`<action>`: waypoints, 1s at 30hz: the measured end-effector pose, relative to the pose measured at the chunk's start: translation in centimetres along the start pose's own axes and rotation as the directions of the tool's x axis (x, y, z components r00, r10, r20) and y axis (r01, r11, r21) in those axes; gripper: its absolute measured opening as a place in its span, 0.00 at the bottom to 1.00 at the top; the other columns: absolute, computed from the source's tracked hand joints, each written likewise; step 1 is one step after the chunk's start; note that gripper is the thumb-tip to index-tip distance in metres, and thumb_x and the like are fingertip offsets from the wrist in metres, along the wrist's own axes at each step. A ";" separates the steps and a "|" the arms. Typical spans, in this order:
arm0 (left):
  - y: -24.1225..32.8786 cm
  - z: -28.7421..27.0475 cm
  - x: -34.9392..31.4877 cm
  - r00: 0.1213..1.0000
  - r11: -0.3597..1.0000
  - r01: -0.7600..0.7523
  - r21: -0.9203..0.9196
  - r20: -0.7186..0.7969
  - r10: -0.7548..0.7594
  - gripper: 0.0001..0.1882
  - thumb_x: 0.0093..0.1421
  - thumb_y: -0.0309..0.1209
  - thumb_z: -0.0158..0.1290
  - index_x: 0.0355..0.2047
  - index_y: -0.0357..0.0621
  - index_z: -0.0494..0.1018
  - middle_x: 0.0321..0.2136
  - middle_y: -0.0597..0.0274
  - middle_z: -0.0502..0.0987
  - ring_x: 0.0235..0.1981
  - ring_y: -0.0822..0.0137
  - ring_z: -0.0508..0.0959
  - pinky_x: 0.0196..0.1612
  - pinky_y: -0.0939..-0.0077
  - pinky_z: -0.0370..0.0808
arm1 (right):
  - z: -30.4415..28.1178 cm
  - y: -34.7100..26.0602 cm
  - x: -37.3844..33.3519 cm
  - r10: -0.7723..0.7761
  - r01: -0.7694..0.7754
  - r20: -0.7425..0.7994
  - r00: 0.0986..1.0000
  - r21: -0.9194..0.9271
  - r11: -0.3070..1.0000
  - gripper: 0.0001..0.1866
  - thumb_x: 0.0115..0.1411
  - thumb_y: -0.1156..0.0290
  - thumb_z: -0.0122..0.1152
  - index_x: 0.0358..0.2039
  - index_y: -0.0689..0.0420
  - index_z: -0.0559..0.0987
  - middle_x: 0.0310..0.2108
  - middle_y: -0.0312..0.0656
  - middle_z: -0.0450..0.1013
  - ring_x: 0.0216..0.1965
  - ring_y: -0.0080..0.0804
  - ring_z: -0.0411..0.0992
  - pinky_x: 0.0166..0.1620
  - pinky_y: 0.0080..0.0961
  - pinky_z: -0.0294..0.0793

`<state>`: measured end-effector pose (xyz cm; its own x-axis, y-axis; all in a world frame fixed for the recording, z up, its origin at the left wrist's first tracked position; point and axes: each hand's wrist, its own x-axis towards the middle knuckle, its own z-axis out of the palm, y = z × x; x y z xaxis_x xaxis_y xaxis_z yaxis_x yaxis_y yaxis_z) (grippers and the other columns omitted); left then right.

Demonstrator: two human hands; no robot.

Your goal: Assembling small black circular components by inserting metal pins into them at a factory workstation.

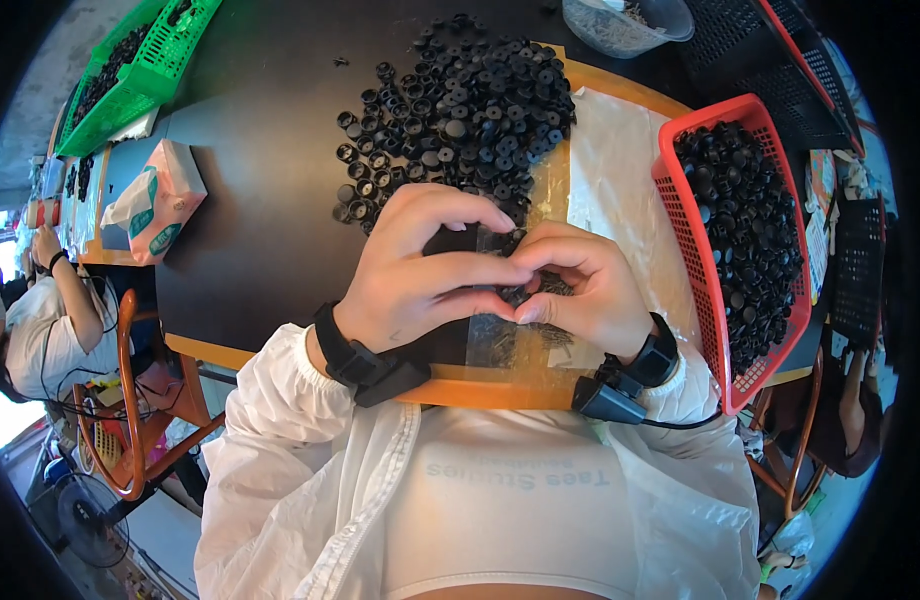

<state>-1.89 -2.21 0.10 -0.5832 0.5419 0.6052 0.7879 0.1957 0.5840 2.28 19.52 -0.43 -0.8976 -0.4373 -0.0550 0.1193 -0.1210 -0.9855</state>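
From my remote seat I see the left hand (420,265) and the right hand (585,280) meeting fingertip to fingertip over the bench (250,200). Both are curled as if pinching, with a small dark piece (518,296) showing in the gap between them; fingers cover most of it, so I cannot tell which hand grips it or how firmly. Thin metal bits (560,348) lie just under the hands, close to the near edge, on what looks like clear film. Beyond the hands spreads a heap of black caps (485,110), some cup side up; right of them, past a pale sheet (620,150), stands a red basket (688,240) full of similar black parts. My chief worry is the pinch: a piece this small could slip if the fingertips press unevenly, and it would be hard to pick out again among lookalikes. The metal bits could scatter or drop off the edge if a wrist or cuff sweeps them. The black cable (680,424) by the right wrist might snag on the basket if that arm swings outward, and a forward nudge from the knuckles could set loose caps rolling.
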 end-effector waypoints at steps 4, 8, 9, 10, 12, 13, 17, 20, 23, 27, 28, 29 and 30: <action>-0.1 0.0 -0.3 1.000 1.000 -0.016 -0.012 0.015 0.016 0.20 0.36 0.39 0.68 0.34 0.53 0.84 0.39 0.64 0.76 0.40 0.62 0.72 0.45 0.68 0.70 | -0.1 -0.2 0.1 -0.054 0.057 0.032 0.998 -0.110 0.992 0.17 0.48 0.78 0.73 0.40 0.63 0.81 0.36 0.39 0.74 0.33 0.24 0.75 0.39 0.20 0.74; 0.1 0.1 -0.4 0.999 0.999 0.032 -0.037 0.042 -0.031 0.19 0.35 0.38 0.67 0.32 0.53 0.83 0.36 0.68 0.74 0.38 0.62 0.72 0.44 0.69 0.69 | 0.0 -0.8 0.1 -0.051 0.056 0.031 0.998 -0.196 0.979 0.15 0.46 0.79 0.73 0.36 0.61 0.83 0.34 0.39 0.75 0.33 0.24 0.75 0.38 0.19 0.73; 0.1 0.1 -0.3 0.997 0.999 0.029 -0.021 0.070 -0.028 0.19 0.35 0.38 0.67 0.32 0.53 0.83 0.35 0.70 0.74 0.38 0.62 0.71 0.44 0.69 0.69 | 0.1 -0.9 0.1 -0.047 0.050 0.021 0.999 -0.220 0.974 0.14 0.44 0.79 0.73 0.35 0.60 0.84 0.33 0.39 0.75 0.32 0.25 0.75 0.37 0.19 0.73; 0.1 0.1 -0.2 0.997 0.999 0.030 -0.023 0.071 -0.029 0.19 0.35 0.38 0.67 0.32 0.53 0.83 0.35 0.70 0.74 0.38 0.62 0.71 0.44 0.69 0.69 | 0.1 -0.9 0.1 -0.045 0.049 0.020 0.999 -0.219 0.974 0.14 0.44 0.79 0.73 0.35 0.60 0.84 0.33 0.39 0.75 0.32 0.25 0.75 0.37 0.19 0.73; 0.1 0.1 0.0 0.997 0.998 -0.060 0.026 0.047 0.059 0.17 0.39 0.33 0.65 0.33 0.52 0.80 0.33 0.70 0.74 0.35 0.64 0.74 0.36 0.72 0.75 | 0.3 -0.8 0.2 -0.146 0.141 0.013 0.989 -0.349 0.927 0.14 0.42 0.81 0.72 0.33 0.60 0.84 0.30 0.40 0.76 0.31 0.27 0.75 0.36 0.20 0.73; 0.0 0.2 -0.2 0.997 0.998 -0.058 0.027 0.047 0.057 0.17 0.39 0.33 0.65 0.33 0.52 0.80 0.33 0.70 0.74 0.35 0.64 0.74 0.36 0.72 0.75 | 0.4 -0.7 0.1 -0.145 0.141 0.015 0.989 -0.348 0.927 0.14 0.42 0.81 0.72 0.33 0.60 0.84 0.30 0.40 0.76 0.31 0.27 0.75 0.36 0.20 0.73; 0.1 0.5 -0.4 0.992 0.989 -0.111 0.098 0.066 0.105 0.18 0.34 0.31 0.66 0.31 0.51 0.81 0.29 0.70 0.72 0.31 0.66 0.74 0.34 0.73 0.75 | 1.0 0.5 -0.2 -0.254 0.196 -0.068 0.965 -0.458 0.867 0.15 0.41 0.83 0.70 0.33 0.61 0.84 0.30 0.42 0.77 0.33 0.35 0.78 0.40 0.25 0.76; 0.4 0.6 -0.4 0.995 0.993 -0.097 0.065 0.027 0.096 0.17 0.36 0.27 0.66 0.32 0.48 0.81 0.28 0.68 0.72 0.30 0.66 0.76 0.33 0.74 0.77 | 1.0 0.5 -0.1 -0.313 0.245 -0.069 0.947 -0.474 0.846 0.15 0.41 0.85 0.68 0.34 0.61 0.84 0.31 0.43 0.77 0.36 0.39 0.79 0.44 0.28 0.77; 0.6 0.9 -0.5 0.999 0.998 -0.013 -0.060 0.032 0.015 0.16 0.39 0.23 0.65 0.33 0.43 0.80 0.29 0.64 0.73 0.29 0.67 0.78 0.32 0.77 0.79 | 0.7 0.4 0.0 -0.318 0.259 -0.072 0.945 -0.428 0.866 0.16 0.42 0.87 0.65 0.34 0.62 0.84 0.32 0.44 0.77 0.38 0.40 0.79 0.48 0.30 0.77; 1.7 1.2 -0.5 0.992 0.960 0.121 -0.251 0.053 -0.111 0.16 0.44 0.19 0.65 0.36 0.37 0.79 0.31 0.60 0.73 0.27 0.70 0.80 0.30 0.81 0.80 | 0.8 0.3 -0.3 -0.294 0.253 -0.073 0.953 -0.341 0.906 0.16 0.45 0.89 0.61 0.35 0.62 0.84 0.31 0.44 0.77 0.39 0.39 0.78 0.51 0.31 0.76; 1.8 1.1 -0.4 0.994 0.961 0.112 -0.253 0.050 -0.102 0.16 0.44 0.19 0.65 0.36 0.37 0.79 0.31 0.60 0.73 0.27 0.70 0.80 0.30 0.81 0.80 | 0.8 0.4 -0.3 -0.299 0.256 -0.074 0.952 -0.348 0.902 0.16 0.45 0.89 0.61 0.35 0.62 0.84 0.31 0.44 0.77 0.39 0.39 0.78 0.51 0.31 0.76; 1.8 1.0 -0.5 0.992 0.961 0.118 -0.250 0.067 -0.105 0.16 0.44 0.21 0.66 0.36 0.38 0.79 0.31 0.61 0.73 0.27 0.69 0.79 0.30 0.80 0.79 | 0.8 0.6 -0.3 -0.308 0.275 -0.055 0.950 -0.323 0.905 0.16 0.45 0.88 0.62 0.36 0.61 0.84 0.32 0.44 0.77 0.39 0.38 0.78 0.50 0.30 0.76; 1.7 1.0 -0.4 0.992 0.961 0.118 -0.251 0.077 -0.101 0.16 0.44 0.22 0.66 0.36 0.38 0.79 0.31 0.61 0.73 0.27 0.69 0.78 0.31 0.79 0.79 | 0.5 0.3 -0.2 -0.318 0.293 -0.034 0.947 -0.307 0.905 0.16 0.45 0.87 0.64 0.37 0.61 0.84 0.33 0.43 0.77 0.39 0.37 0.77 0.49 0.29 0.76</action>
<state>-0.13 -1.23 0.34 -0.6430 0.5807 0.4993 0.6385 0.0464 0.7682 2.74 19.14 -0.67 -0.9029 -0.3454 0.2558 -0.2852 0.0363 -0.9578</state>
